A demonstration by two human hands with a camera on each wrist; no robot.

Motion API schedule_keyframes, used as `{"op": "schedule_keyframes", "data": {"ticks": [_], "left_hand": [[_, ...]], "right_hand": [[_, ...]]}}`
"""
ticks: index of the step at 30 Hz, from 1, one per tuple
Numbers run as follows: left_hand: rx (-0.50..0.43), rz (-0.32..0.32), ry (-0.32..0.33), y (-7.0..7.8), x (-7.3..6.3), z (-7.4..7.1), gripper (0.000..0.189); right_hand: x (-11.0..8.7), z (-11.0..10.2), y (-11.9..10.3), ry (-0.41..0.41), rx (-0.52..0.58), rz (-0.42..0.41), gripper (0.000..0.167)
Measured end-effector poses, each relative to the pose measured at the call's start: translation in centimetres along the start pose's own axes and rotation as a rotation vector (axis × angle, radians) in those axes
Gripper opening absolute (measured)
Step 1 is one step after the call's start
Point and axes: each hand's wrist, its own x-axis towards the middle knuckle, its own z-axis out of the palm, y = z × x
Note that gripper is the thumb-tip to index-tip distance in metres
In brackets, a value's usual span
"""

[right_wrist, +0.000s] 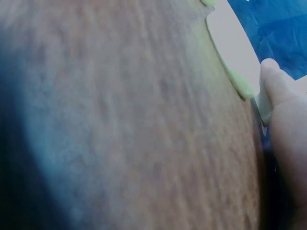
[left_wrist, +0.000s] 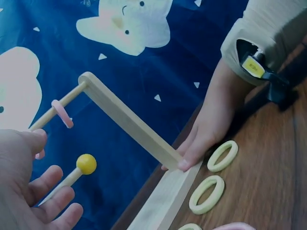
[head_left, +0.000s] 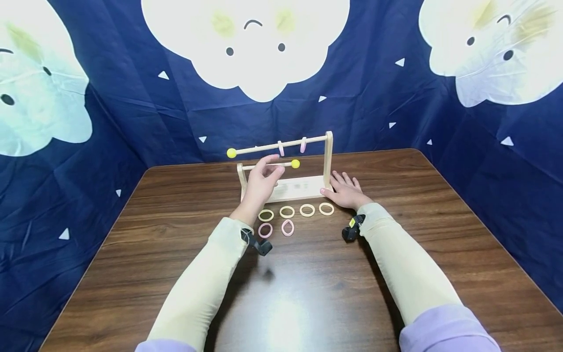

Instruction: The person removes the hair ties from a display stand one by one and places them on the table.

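A wooden stand has two rods tipped with yellow balls. On its upper rod hang two pink rings, the nearer one beside my left hand. That hand is raised by the rods, thumb and fingers apart, no ring showing between them. In the left wrist view the thumb overlaps the upper rod, and the fingers are near the lower rod's yellow ball. My right hand rests at the base's right end, fingers spread on the table and thumb against the base by the upright.
In front of the stand, several pale yellow rings lie in a row on the wooden table. Two pink rings lie nearer, one round and one teardrop-shaped. A dark blue cloth with clouds hangs behind.
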Motion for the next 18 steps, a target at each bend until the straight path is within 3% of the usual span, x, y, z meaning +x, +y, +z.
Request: {"op": "schedule_keyframes", "data": {"ticks": [5, 18], "left_hand": [[-0.091, -0.048, 0.021, 0.2, 0.7, 1.0, 0.038], [-0.098, 0.004, 0.1, 0.2, 1.7, 2.4, 0.031]], "right_hand": [[0.2, 0.0, 0.2, -0.001, 0.01, -0.001, 0.087], [0.2, -0.1, 0.1, -0.007, -0.01, 0.007, 0.085]]}}
